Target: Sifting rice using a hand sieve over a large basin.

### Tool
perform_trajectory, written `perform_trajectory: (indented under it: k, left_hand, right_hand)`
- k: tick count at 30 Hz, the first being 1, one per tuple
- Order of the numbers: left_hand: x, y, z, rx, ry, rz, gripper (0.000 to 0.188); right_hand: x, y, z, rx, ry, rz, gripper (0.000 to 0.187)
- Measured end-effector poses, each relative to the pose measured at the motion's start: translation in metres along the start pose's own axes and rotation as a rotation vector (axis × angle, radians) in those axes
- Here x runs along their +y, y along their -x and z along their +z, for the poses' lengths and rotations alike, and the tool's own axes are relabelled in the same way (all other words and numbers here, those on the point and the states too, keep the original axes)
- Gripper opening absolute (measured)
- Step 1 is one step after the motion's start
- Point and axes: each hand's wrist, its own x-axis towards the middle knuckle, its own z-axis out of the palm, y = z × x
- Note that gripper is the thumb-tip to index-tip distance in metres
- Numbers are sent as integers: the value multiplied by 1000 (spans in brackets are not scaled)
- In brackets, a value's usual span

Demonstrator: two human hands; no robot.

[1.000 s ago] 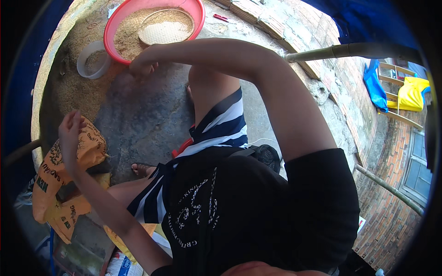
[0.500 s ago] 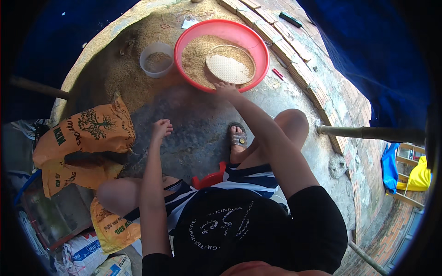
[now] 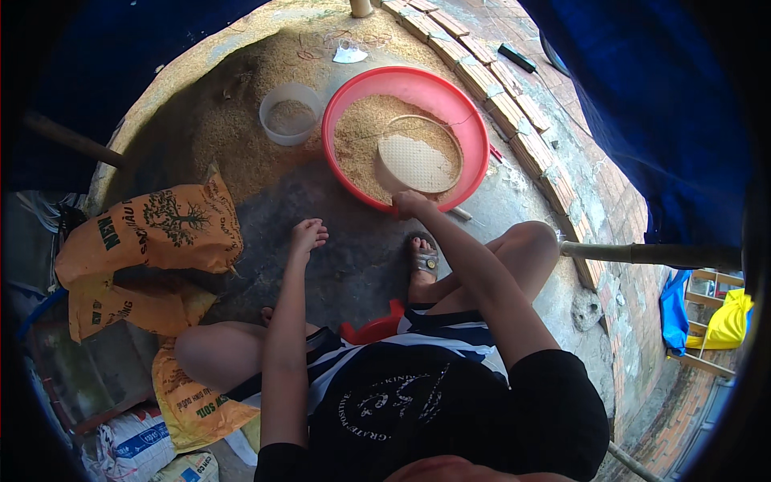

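A wide red basin stands on the ground ahead of me, part filled with tan husk-like grain. On the grain rests a round sieve with a pale woven mesh, tilted, with some grain over its far part. My right hand is closed around the basin's near rim. To the left, my left hand hovers above the floor with loosely bent fingers apart and nothing in them. The nearest thing beyond it is a translucent white tub with a little grain inside, beside the basin.
Loose grain covers the floor at far left. Orange printed sacks lie on my left. A low row of bricks curves along the right. A bamboo pole juts in from the right. A red stool is beneath me.
The basin has shifted nearer to me with the sieve and grain in it. My right hand has gone from lying flat over its rim to gripping it. The view has shifted slightly.
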Motion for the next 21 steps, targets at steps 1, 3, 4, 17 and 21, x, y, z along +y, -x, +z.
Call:
perform_trajectory:
  k: [1,3,4,17,21]
  left_hand:
    - [1,-1,3,0,0,-6,25]
    - [7,7,10,-2,-4,-19,30]
    - [9,14,20,65,-61,79,41]
    - [-7,9,89,-32,-797,502,75]
    - [4,18,90,-32,-845,417,77]
  right_hand:
    - [2,-1,-7,-277,80,-59,33]
    - [-9,24,-33,-585,-143,102,49]
    - [-10,19,-29,-589,-148,107,49]
    - [46,-26,-28,230,42,128,39]
    - [50,-22,-17,204,162,104,32]
